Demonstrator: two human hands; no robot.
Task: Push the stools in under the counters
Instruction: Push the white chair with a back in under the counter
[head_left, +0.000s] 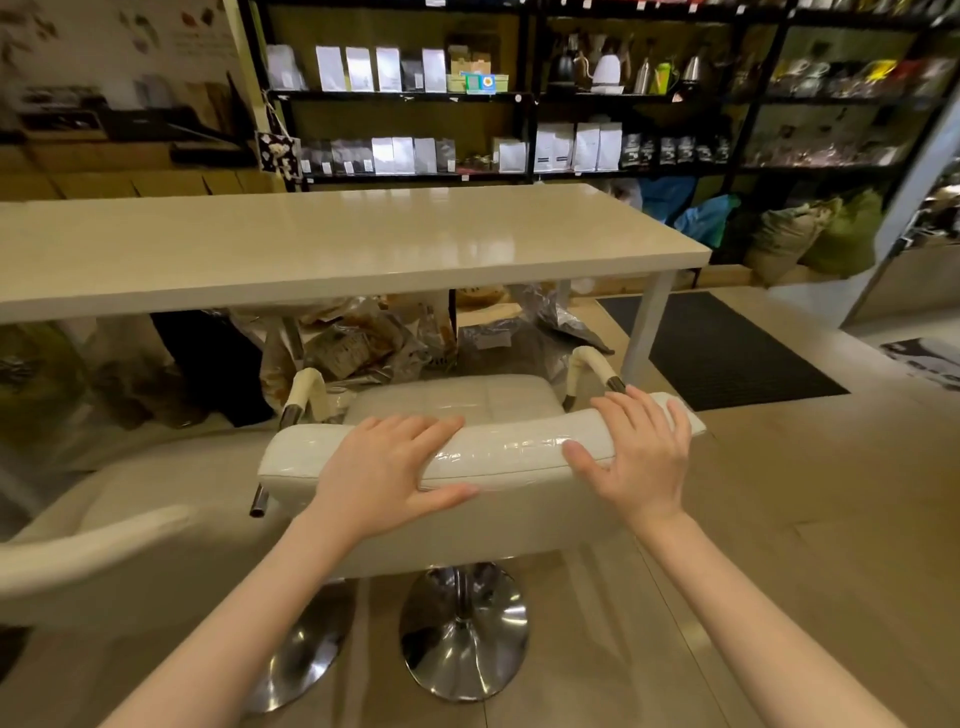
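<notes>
A white padded stool (457, 400) with a low backrest, two armrests and a round chrome base stands in front of the long cream counter (322, 249), its seat just short of the counter's front edge. My left hand (389, 467) lies over the top of the backrest, fingers draped forward and thumb on the rear face. My right hand (641, 452) rests flat on the backrest's right end with fingers spread. A second white stool (130, 525) sits at the lower left, close beside the first, its chrome base partly hidden behind my left forearm.
Bags and foil packages (363, 343) are piled under the counter. The counter's white leg (647, 327) stands at the right, next to a dark floor mat (727, 348). Black shelves (519, 93) with bags and kettles fill the back wall. Green sacks (810, 234) sit at the right.
</notes>
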